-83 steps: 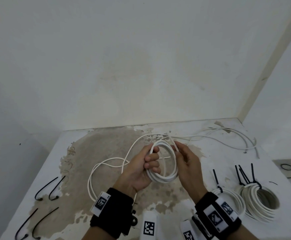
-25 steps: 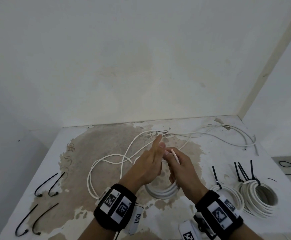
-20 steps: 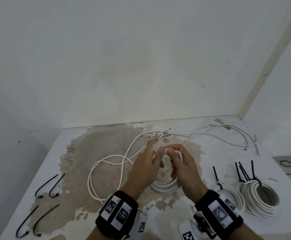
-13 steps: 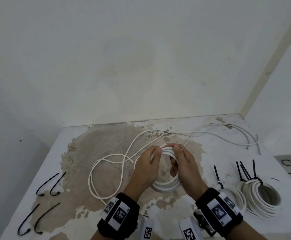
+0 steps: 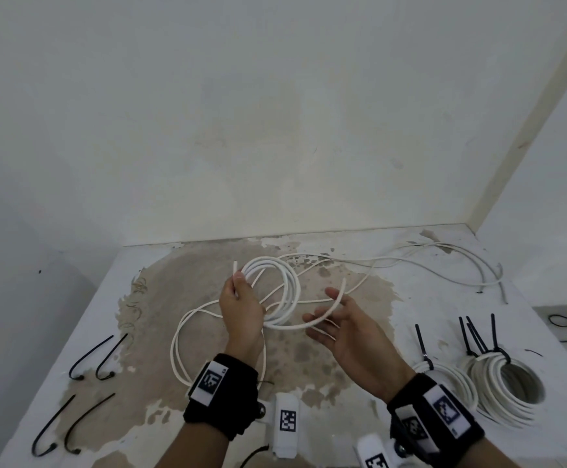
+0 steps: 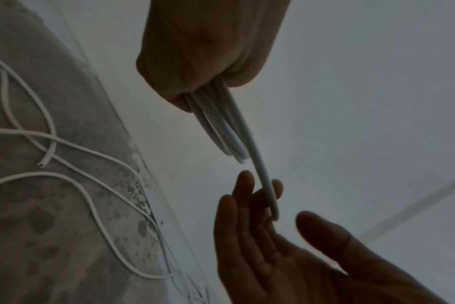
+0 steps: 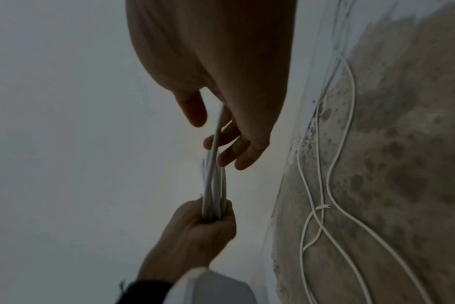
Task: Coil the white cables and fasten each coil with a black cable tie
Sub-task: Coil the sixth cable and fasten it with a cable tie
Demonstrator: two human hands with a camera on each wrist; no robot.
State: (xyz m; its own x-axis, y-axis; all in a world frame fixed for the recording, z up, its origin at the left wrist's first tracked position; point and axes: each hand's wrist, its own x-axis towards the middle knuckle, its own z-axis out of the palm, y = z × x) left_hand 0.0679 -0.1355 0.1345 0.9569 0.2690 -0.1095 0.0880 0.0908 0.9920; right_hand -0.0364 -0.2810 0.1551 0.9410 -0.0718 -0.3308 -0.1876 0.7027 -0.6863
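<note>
My left hand (image 5: 241, 300) grips a small coil of white cable (image 5: 283, 288) on its left side and holds it upright above the stained table (image 5: 407, 312). A short cable end (image 5: 235, 266) sticks up past the thumb. The coil's free tail (image 5: 334, 305) arcs out to the right and lies across the straight fingers of my right hand (image 5: 337, 320), which is palm up and open. In the left wrist view the strands (image 6: 221, 125) run out of my curled left fingers. In the right wrist view the tail (image 7: 216, 135) passes between my spread right thumb and fingers.
A loose white cable (image 5: 182, 336) loops on the table under my left hand, and more loose cables (image 5: 444, 261) trail to the back right. Two tied coils (image 5: 501, 390) (image 5: 444, 376) lie at the right. Several black cable ties (image 5: 89, 359) (image 5: 61, 425) lie at the left.
Both hands were holding the coil close together. My right hand has let go, opened and moved right; my left hand has raised the coil, and its tail has sprung out.
</note>
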